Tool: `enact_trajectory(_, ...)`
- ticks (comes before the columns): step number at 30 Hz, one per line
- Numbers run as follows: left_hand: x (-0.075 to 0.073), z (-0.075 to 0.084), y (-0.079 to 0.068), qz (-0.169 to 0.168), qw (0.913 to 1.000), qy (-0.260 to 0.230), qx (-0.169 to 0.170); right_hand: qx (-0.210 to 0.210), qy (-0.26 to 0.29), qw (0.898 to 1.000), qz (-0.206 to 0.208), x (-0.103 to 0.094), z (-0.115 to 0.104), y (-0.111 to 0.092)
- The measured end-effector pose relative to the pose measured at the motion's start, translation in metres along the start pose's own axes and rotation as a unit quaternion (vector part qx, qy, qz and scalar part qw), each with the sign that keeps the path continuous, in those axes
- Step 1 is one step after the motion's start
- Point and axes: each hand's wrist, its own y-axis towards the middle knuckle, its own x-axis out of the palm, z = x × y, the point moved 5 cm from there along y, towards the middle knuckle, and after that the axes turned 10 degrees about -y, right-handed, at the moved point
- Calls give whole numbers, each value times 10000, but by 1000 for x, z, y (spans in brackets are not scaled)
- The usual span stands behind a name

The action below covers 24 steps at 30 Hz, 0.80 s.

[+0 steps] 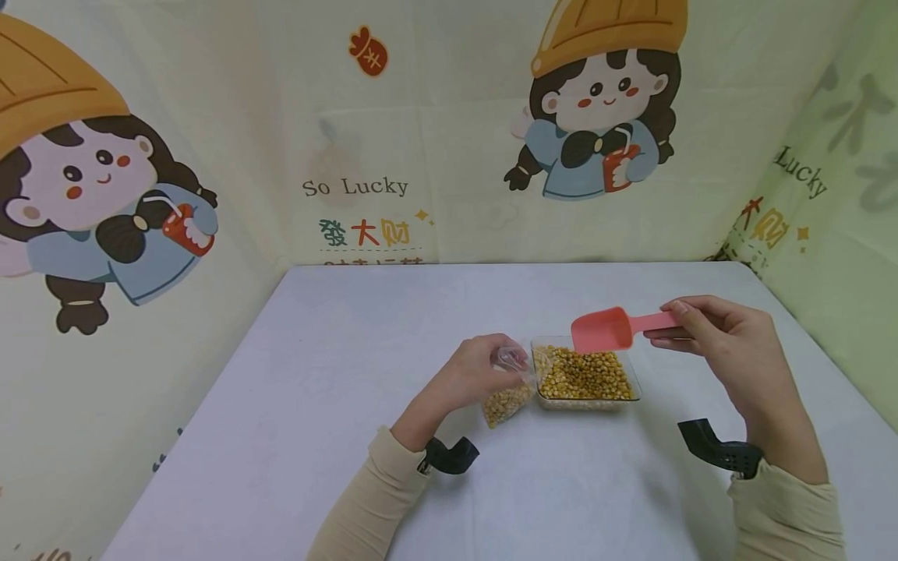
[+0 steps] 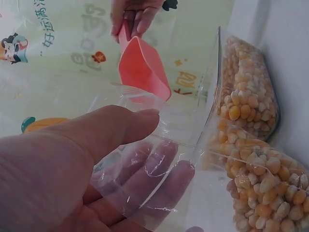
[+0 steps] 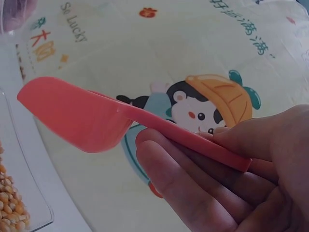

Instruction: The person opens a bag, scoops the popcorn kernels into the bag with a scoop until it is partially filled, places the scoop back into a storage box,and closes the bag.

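My left hand (image 1: 484, 366) holds a clear plastic bag (image 2: 263, 186) by its top, thumb on one side and fingers behind the film. Corn kernels fill the bag's lower part, which hangs beside a clear rectangular container (image 1: 589, 404). More yellow kernels (image 1: 585, 375) lie in that container. In my right hand (image 1: 730, 343) is a pink scoop (image 1: 603, 330), its handle pinched between thumb and fingers. The scoop's bowl is over the container's back edge in the head view. From the left wrist view, the bowl's hollow looks bare, facing the bag's mouth.
Both things stand on a white table (image 1: 351, 405), right of its middle. Behind it and along the sides hangs a printed cloth (image 1: 463, 140) with cartoon figures and lettering. Each wrist wears a black camera mount (image 1: 719, 448).
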Motion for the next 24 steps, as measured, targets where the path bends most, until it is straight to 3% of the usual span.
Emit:
enact_trajectory(7, -5, 1, -1, 22, 9987, -442, 265, 78, -19, 10000, 44, -1, 2, 1)
enact_trajectory(24, -20, 0, -4, 205, 9990, -365, 154, 195, -142, 9997, -50, -2, 7, 2)
